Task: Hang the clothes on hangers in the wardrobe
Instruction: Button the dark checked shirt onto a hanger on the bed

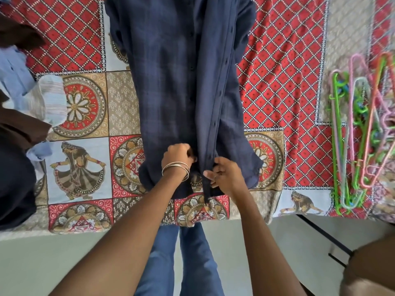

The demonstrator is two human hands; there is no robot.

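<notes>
A dark navy checked shirt (171,82) lies spread lengthwise on the patterned bedspread (81,107), its hem towards me. My left hand (178,155), with bangles at the wrist, pinches the shirt's left front edge near the hem. My right hand (224,174) grips the buttoned placket strip at the hem. The two hands sit close together at the shirt's lower front opening. No hanger shows inside the shirt from this view.
A pile of plastic hangers (359,133) in green, pink and white lies at the bed's right side. Other clothes, light blue, striped and brown (27,97), are heaped at the left. The bed edge and pale floor (64,253) are below; my blue trousers stand against the bed.
</notes>
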